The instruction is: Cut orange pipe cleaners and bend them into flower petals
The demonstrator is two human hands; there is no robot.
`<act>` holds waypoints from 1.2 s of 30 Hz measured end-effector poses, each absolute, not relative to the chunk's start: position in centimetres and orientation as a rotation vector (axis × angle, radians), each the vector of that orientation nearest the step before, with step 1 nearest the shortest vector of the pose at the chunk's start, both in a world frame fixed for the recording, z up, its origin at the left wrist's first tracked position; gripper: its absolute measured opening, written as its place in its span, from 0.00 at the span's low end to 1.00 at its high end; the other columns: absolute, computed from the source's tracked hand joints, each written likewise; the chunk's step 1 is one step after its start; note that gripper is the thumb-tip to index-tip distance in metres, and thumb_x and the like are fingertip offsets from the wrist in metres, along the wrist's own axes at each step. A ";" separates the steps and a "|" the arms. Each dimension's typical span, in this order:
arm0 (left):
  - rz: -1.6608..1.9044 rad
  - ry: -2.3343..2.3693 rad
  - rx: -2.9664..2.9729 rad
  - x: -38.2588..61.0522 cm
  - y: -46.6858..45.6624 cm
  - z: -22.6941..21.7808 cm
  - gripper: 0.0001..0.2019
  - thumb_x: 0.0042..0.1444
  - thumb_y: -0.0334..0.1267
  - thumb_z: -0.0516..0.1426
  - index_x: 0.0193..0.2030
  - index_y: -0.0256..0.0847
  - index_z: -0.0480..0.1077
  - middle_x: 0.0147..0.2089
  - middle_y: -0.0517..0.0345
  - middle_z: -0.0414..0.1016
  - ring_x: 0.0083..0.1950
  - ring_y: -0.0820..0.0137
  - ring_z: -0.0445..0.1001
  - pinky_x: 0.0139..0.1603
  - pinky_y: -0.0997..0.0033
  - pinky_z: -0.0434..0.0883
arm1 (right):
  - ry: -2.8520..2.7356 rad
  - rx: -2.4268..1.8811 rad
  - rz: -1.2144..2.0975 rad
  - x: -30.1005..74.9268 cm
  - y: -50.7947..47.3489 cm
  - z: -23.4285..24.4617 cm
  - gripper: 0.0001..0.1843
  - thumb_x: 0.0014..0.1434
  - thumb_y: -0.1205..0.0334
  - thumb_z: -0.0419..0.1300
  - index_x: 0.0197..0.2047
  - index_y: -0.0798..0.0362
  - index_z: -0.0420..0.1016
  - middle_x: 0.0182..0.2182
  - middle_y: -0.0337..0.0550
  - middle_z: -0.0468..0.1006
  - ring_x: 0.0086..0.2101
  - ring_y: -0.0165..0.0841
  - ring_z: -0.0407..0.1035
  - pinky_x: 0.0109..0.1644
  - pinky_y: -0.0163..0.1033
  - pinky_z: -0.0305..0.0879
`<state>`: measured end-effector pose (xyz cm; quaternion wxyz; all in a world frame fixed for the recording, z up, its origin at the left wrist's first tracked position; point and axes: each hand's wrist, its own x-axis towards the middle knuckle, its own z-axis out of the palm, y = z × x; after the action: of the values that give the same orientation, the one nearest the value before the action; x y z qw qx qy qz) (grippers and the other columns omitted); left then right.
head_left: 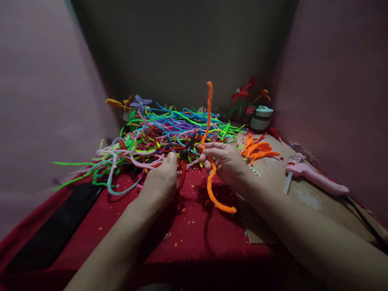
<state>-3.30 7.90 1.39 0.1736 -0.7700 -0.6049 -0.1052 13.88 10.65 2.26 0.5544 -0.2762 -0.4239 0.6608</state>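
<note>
Probably light and bendy, the orange stem (pixel 209 182) curves from twelve to five o'clock; right hand (pixel 224 161) pinches its middle, a sound hold; left hand (pixel 161 178) grips pliers (pixel 187 152) at nine.

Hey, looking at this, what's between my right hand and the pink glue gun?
In the head view, a pile of orange fuzzy pieces lies between your right hand and the pink glue gun, on the brown board.
</note>
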 end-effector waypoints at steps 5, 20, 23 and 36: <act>-0.171 -1.651 -2.154 -3.6 7.9 1.5 0.07 0.60 0.36 0.44 0.40 0.37 0.59 0.37 0.47 0.71 0.35 0.62 0.73 0.30 0.69 0.64 | -1.001 -0.616 1.549 14.1 10.8 2.1 0.08 0.42 0.69 0.61 0.28 0.56 0.66 0.17 0.39 0.75 0.13 0.25 0.63 0.16 0.29 0.60; -0.049 -1.670 -2.168 -3.2 7.5 1.9 0.09 0.61 0.32 0.42 0.40 0.36 0.60 0.36 0.48 0.70 0.34 0.63 0.72 0.31 0.68 0.65 | -1.009 -0.643 1.518 14.1 10.4 2.5 0.08 0.43 0.70 0.59 0.28 0.55 0.63 0.18 0.39 0.75 0.14 0.24 0.63 0.17 0.29 0.59; -0.038 -1.711 -2.120 -2.9 7.3 2.0 0.08 0.61 0.33 0.42 0.40 0.36 0.60 0.36 0.49 0.70 0.33 0.63 0.72 0.28 0.69 0.64 | -1.007 -0.635 1.518 14.1 10.4 2.5 0.08 0.42 0.70 0.59 0.28 0.56 0.63 0.18 0.40 0.75 0.14 0.25 0.63 0.16 0.29 0.59; -0.046 -1.691 -2.064 -2.6 7.2 1.8 0.08 0.61 0.31 0.43 0.39 0.36 0.61 0.35 0.49 0.69 0.32 0.62 0.72 0.28 0.68 0.64 | -1.036 -0.588 1.528 13.9 10.4 2.1 0.07 0.43 0.70 0.61 0.27 0.57 0.65 0.19 0.41 0.76 0.14 0.24 0.64 0.16 0.28 0.59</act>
<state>-2.61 7.19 1.77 0.2342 -0.7519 -0.6161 -0.0168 13.88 10.39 2.09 0.5663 -0.2502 -0.4409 0.6498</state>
